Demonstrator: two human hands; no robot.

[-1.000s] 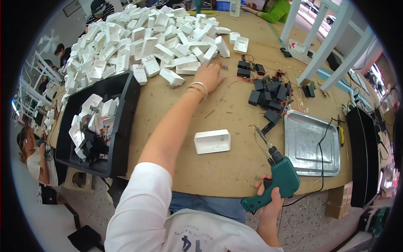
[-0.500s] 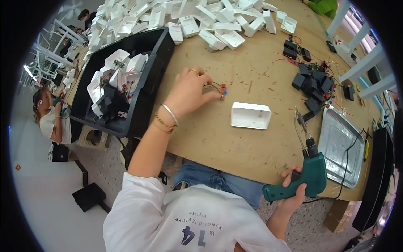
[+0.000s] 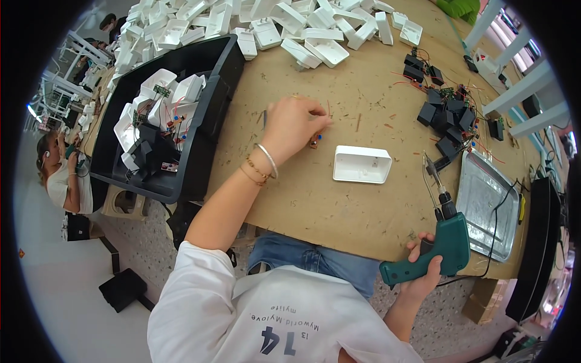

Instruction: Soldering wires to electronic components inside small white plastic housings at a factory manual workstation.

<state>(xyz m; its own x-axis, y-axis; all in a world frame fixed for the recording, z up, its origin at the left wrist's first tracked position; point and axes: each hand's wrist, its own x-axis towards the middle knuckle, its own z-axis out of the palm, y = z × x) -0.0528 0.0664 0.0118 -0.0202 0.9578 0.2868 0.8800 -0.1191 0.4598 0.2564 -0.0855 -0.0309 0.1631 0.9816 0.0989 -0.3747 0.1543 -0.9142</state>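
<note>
My left hand (image 3: 295, 123) is closed in a pinch above the table, a thin red wire (image 3: 328, 107) showing at its fingertips. Right below the fingers lies a small electronic part (image 3: 315, 141) with blue and orange-red pieces, partly covered by the hand. My right hand (image 3: 425, 261) grips a green pistol-shaped soldering gun (image 3: 454, 245) at the table's front edge, its metal tip pointing away from me. Between the two hands rests an open white plastic case (image 3: 362, 166), hollow side up.
A black bin (image 3: 206, 136) at left holds white cases and wired black parts. White cases (image 3: 290, 27) pile up at the back. Black boxes with wires (image 3: 446, 118) cluster at right, beside a metal tray (image 3: 488, 209) and a cord. Another person (image 3: 63, 172) works at far left.
My left hand has shifted right and its fingers now cover more of the small electronic part. The right hand and soldering gun have stayed nearly still; the whole view has shifted slightly.
</note>
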